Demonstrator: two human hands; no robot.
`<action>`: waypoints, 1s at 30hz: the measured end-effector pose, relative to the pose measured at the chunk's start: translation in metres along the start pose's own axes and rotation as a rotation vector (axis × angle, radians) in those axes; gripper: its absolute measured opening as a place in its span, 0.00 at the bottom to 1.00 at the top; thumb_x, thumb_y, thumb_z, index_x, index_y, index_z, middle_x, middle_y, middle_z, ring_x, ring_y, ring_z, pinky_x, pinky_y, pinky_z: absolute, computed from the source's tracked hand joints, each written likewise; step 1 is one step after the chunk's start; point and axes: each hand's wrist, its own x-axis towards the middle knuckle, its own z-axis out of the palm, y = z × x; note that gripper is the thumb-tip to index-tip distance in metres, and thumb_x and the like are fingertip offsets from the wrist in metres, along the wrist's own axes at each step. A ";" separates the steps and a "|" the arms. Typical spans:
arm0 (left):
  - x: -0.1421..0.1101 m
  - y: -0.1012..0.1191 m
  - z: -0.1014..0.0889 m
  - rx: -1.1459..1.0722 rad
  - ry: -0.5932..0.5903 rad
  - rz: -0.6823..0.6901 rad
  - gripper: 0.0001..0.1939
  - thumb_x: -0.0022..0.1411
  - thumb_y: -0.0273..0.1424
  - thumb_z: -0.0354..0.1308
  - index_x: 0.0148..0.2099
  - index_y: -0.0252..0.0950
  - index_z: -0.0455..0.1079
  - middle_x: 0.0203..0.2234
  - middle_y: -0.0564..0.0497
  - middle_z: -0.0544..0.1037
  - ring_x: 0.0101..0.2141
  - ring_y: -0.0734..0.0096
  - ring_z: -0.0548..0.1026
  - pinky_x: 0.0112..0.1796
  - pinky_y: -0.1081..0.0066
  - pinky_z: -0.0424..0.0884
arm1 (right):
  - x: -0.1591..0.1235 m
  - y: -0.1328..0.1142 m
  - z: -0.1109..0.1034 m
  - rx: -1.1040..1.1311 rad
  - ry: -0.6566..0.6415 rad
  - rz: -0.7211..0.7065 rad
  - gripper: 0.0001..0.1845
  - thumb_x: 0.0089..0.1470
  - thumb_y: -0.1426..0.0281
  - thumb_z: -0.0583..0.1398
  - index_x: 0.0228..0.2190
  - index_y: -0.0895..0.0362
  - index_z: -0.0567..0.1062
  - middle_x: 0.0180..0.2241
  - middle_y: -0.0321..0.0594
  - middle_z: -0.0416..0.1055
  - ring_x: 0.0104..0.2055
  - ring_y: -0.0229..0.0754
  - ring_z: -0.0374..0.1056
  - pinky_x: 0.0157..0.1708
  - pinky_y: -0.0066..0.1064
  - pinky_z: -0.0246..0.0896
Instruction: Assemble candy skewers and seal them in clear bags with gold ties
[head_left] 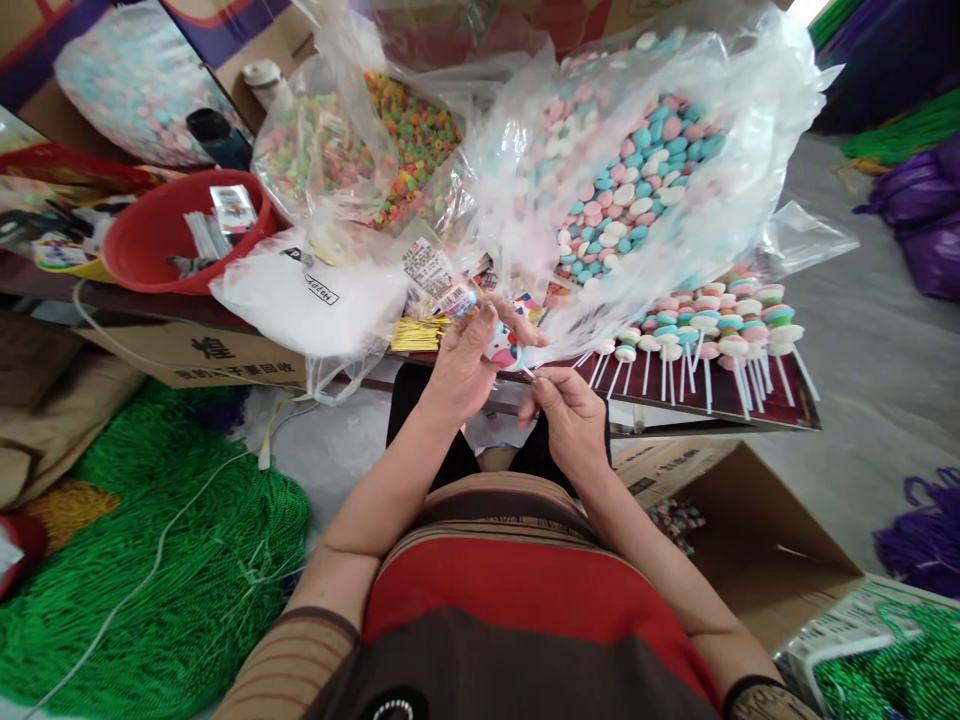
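Note:
My left hand (pixel 466 368) is closed round a lollipop in a printed plastic bag (pixel 505 350), with the coloured print showing between thumb and fingers. Its white stick points toward my right hand (pixel 568 412), which pinches the stick end between thumb and fingertips. Just left of the bag lies a bundle of yellow twist ties (pixel 420 334). Behind it are clear packets with a printed label (pixel 429 268). To the right, several lollipops of stacked pastel candies (pixel 705 322) lie with their sticks over the table edge (pixel 802 412).
A large clear bag of pink, blue and white candies (pixel 630 190) spreads behind my hands, beside a bag of coloured rings (pixel 412 130). A red basin (pixel 142 240) stands left. Below right is an open cardboard box (pixel 765 540); green beads (pixel 150 560) cover the floor left.

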 end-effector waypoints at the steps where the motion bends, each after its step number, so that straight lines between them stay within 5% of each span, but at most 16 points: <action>1: -0.001 -0.002 0.000 -0.013 -0.026 -0.005 0.23 0.61 0.58 0.58 0.38 0.43 0.66 0.29 0.50 0.77 0.41 0.58 0.79 0.38 0.60 0.74 | 0.000 0.000 0.000 0.053 -0.050 0.065 0.16 0.58 0.51 0.65 0.33 0.51 0.76 0.15 0.28 0.69 0.16 0.37 0.65 0.21 0.30 0.62; 6: -0.008 -0.016 -0.002 -0.053 -0.139 -0.133 0.27 0.54 0.59 0.65 0.40 0.42 0.68 0.30 0.48 0.79 0.41 0.55 0.80 0.30 0.66 0.71 | -0.001 -0.003 0.003 0.339 -0.277 0.344 0.22 0.54 0.48 0.67 0.28 0.53 0.72 0.09 0.22 0.57 0.08 0.33 0.52 0.12 0.26 0.47; 11: -0.005 -0.008 -0.010 -0.092 -0.253 -0.179 0.34 0.49 0.61 0.67 0.48 0.43 0.70 0.37 0.45 0.81 0.45 0.53 0.80 0.30 0.67 0.71 | 0.003 -0.001 0.002 0.351 -0.227 0.297 0.22 0.51 0.49 0.69 0.29 0.54 0.74 0.11 0.24 0.60 0.12 0.32 0.56 0.16 0.26 0.53; 14: 0.006 0.010 -0.015 -0.137 -0.175 -0.035 0.42 0.43 0.68 0.65 0.51 0.44 0.70 0.41 0.45 0.81 0.49 0.53 0.79 0.39 0.62 0.75 | 0.004 0.002 -0.001 0.279 -0.178 0.230 0.20 0.52 0.51 0.69 0.30 0.55 0.77 0.14 0.25 0.62 0.15 0.33 0.59 0.20 0.27 0.56; 17: 0.013 0.022 -0.014 -0.138 -0.026 0.052 0.32 0.49 0.59 0.69 0.48 0.45 0.70 0.30 0.54 0.77 0.40 0.63 0.80 0.40 0.63 0.75 | 0.001 0.005 -0.001 0.190 -0.163 0.181 0.17 0.55 0.52 0.68 0.33 0.54 0.79 0.15 0.27 0.65 0.18 0.35 0.61 0.23 0.29 0.58; 20: 0.010 0.016 -0.004 -0.124 0.101 0.079 0.20 0.57 0.49 0.69 0.37 0.42 0.66 0.20 0.59 0.65 0.28 0.72 0.75 0.34 0.68 0.73 | -0.003 0.007 0.001 -0.040 -0.065 0.025 0.14 0.59 0.54 0.65 0.35 0.52 0.80 0.17 0.30 0.68 0.20 0.36 0.63 0.26 0.31 0.59; 24: -0.002 -0.001 0.008 -0.128 0.208 0.001 0.20 0.61 0.47 0.64 0.33 0.41 0.59 0.21 0.59 0.63 0.26 0.75 0.72 0.32 0.70 0.71 | -0.003 0.010 0.005 -0.339 0.072 -0.199 0.10 0.59 0.57 0.65 0.36 0.50 0.81 0.17 0.31 0.68 0.21 0.39 0.63 0.28 0.33 0.58; 26: -0.005 -0.004 0.009 -0.149 0.213 -0.025 0.19 0.64 0.47 0.62 0.33 0.41 0.59 0.21 0.59 0.63 0.26 0.76 0.71 0.35 0.69 0.72 | -0.002 0.008 0.006 -0.282 0.031 -0.145 0.11 0.59 0.56 0.65 0.35 0.50 0.80 0.17 0.31 0.68 0.20 0.38 0.63 0.26 0.32 0.58; 30: -0.005 0.002 0.003 -0.165 0.109 -0.028 0.19 0.65 0.51 0.60 0.36 0.42 0.63 0.21 0.59 0.63 0.25 0.75 0.69 0.34 0.68 0.72 | 0.000 -0.002 0.008 0.196 -0.274 0.243 0.16 0.58 0.52 0.64 0.32 0.52 0.76 0.11 0.24 0.58 0.11 0.33 0.53 0.16 0.28 0.49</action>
